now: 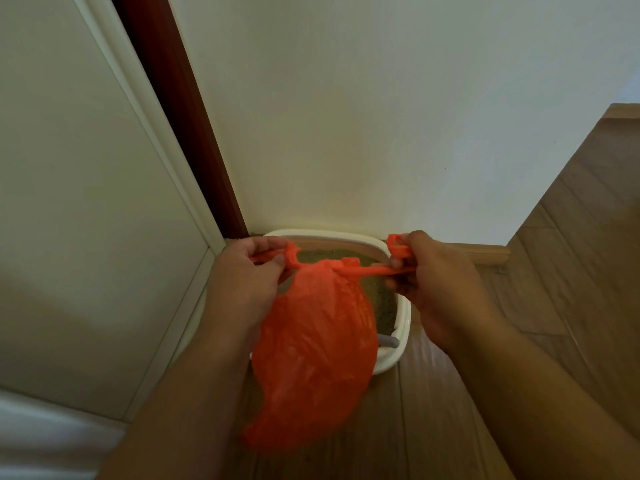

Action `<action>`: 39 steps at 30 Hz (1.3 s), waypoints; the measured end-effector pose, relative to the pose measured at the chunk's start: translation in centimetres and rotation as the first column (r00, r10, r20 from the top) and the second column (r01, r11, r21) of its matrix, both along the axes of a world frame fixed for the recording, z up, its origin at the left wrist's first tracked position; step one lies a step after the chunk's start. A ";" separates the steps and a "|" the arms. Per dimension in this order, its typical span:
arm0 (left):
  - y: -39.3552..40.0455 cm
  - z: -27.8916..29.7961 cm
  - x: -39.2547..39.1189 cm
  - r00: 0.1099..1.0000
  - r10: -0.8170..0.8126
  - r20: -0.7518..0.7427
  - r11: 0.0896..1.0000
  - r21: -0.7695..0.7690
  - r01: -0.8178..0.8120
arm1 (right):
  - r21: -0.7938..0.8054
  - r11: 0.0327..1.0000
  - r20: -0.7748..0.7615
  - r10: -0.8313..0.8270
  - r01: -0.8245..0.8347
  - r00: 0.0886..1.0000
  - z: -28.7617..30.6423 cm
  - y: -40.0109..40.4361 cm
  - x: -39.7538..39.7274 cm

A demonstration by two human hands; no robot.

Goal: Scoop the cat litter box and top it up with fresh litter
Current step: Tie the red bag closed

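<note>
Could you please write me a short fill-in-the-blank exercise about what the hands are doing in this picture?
1. The left hand and right hand pull the handles of a plastic bag coloured ____.
2. Behind the bag, the white litter box sits on the ____ floor.
3. The litter box stands against the ____.

Missing words: orange; wooden; wall

A white, rounded cat litter box (403,317) sits on the wooden floor in a corner, filled with greenish-brown litter (382,299), with a grey scoop handle (389,342) at its near rim, while an orange plastic bag (315,341) hangs above it, its two handles pulled taut sideways.
</note>
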State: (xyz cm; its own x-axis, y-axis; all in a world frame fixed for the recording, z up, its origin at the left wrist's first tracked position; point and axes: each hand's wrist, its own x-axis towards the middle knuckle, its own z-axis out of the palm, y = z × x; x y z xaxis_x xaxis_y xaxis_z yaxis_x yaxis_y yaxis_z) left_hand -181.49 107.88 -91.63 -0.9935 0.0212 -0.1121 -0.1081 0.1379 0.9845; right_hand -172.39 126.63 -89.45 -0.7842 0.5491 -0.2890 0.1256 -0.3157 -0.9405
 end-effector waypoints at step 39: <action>2.5 0.3 5.3 0.608 -0.793 0.036 0.594 -0.179 0.785 | 0.555 0.803 -0.028 0.277 -0.215 0.961 -0.2 -2.4 0.2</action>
State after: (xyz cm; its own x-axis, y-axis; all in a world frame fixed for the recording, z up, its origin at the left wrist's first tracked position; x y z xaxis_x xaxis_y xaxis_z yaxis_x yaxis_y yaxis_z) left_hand -176.16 110.40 -91.35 -0.6011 0.7850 -0.1495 0.1614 0.3024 0.9394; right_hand -172.20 124.25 -89.68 -0.9223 0.3767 0.0862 0.0233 0.2770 -0.9606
